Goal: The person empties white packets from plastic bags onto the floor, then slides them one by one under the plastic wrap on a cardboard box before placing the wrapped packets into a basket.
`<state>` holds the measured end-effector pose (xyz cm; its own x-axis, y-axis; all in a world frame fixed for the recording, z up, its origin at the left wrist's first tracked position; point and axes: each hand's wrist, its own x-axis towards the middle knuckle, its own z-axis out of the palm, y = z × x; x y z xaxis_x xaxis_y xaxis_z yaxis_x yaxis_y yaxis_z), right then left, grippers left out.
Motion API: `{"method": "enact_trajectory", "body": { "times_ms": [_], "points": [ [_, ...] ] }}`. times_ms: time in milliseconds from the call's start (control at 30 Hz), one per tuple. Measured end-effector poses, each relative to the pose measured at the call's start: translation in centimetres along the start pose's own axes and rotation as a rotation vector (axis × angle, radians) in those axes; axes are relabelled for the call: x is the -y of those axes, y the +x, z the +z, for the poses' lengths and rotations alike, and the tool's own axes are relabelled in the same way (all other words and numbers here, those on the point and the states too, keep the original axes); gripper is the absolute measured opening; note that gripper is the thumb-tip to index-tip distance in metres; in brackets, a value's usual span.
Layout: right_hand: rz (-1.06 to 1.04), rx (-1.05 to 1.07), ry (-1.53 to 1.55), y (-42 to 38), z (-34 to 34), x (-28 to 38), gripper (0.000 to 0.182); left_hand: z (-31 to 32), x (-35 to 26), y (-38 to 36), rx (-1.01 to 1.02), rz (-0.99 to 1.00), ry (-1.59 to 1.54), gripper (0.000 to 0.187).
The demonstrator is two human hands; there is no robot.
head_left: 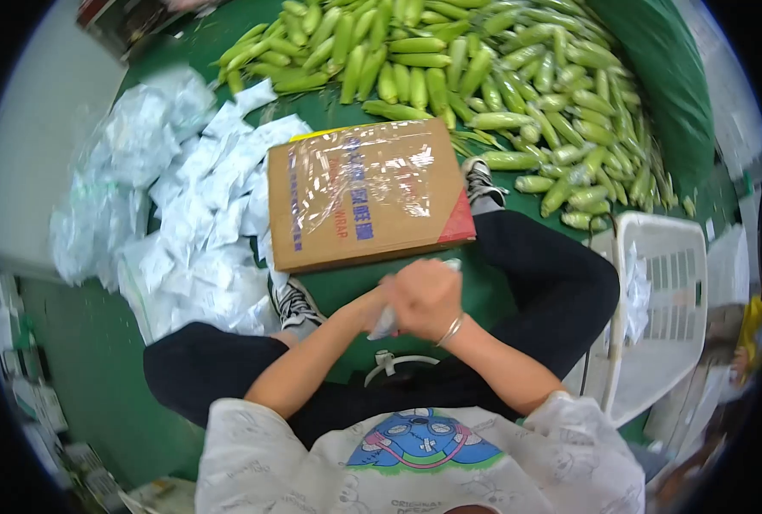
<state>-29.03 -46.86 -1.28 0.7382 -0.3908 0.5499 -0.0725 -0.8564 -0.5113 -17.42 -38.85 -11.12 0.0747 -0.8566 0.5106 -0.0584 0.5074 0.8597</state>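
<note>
My right hand (428,295), with a bracelet at the wrist, is closed in front of my body, just below the cardboard box. My left hand (380,310) meets it from the left and is partly hidden behind it. Both grip a crumpled white packet (384,325); its ends stick out below and at upper right, and motion blurs the fingers. The brown cardboard box (368,193) lies flat beyond my hands, with clear tape over its printed top. White packets (218,214) like the held one are heaped left of the box.
Green corn cobs (518,81) in husks, many wrapped in clear film, cover the floor ahead. A white plastic basket (663,308) stands by my right knee. Clear bags (98,231) lie far left. A green sheet (668,81) hangs at upper right. My feet flank the box.
</note>
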Motion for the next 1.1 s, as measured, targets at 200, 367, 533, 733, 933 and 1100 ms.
{"method": "enact_trajectory", "body": {
  "times_ms": [200, 367, 533, 733, 933, 1100],
  "points": [
    [0.829, -0.240, 0.446, 1.6, -2.2, -3.9, 0.056, 2.4, -7.9, 6.4, 0.284, -0.931, 0.302, 0.068],
    [0.890, -0.330, 0.262, 2.8, -15.7, -8.5, 0.052, 7.2, -10.8, 12.0, 0.278, -0.264, 0.547, 0.070],
    [1.277, -0.876, 0.423, -11.5, -41.2, -24.3, 0.034, -7.9, -10.3, 8.9, -0.469, -0.312, 0.839, 0.018],
    [1.555, -0.914, 0.048, -26.4, -46.9, -27.3, 0.025, -24.2, 2.5, -16.5, -0.817, -1.180, 0.817, 0.062],
    [0.675, -0.051, -0.241, 2.0, -18.7, -15.2, 0.022, -22.1, 7.5, -18.5, -0.482, -1.008, 0.694, 0.079],
    [0.731, 0.645, -0.102, 6.1, 0.6, -18.1, 0.040, -22.6, 5.1, -18.2, -0.599, -1.075, 0.623, 0.048]
  ]
}}
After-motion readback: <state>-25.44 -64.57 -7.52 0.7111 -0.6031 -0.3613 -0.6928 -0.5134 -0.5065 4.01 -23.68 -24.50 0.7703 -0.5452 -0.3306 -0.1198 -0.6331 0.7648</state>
